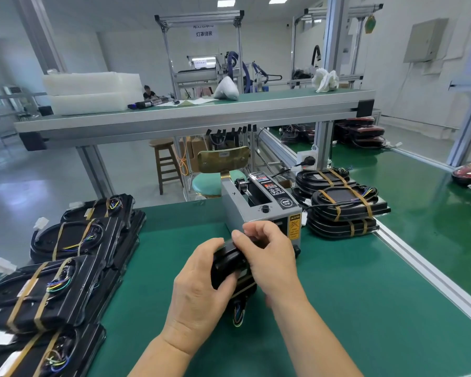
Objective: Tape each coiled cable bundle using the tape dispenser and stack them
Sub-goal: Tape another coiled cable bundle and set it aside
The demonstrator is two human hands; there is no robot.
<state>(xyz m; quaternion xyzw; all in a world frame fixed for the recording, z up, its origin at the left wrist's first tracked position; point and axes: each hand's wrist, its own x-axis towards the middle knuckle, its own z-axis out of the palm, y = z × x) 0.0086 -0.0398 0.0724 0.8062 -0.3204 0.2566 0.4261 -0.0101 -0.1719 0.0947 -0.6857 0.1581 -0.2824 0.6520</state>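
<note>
1. Head view: my left hand grips the black coiled cable bundle from its left side, thumb curled over it.
2. My right hand pinches the bundle's top edge, just in front of the grey tape dispenser.
3. On the green table, taped bundles lie stacked at my left and right.

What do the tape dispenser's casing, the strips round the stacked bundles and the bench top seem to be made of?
Tape dispenser: likely painted sheet metal, matte grey; flat panels, crisp folded edges. Strips: tan paper-like or plastic tape, slightly shiny; which one is unclear. Bench top: green rubbery-looking mat, dull sheen, edged with a bare aluminium rail.
</note>
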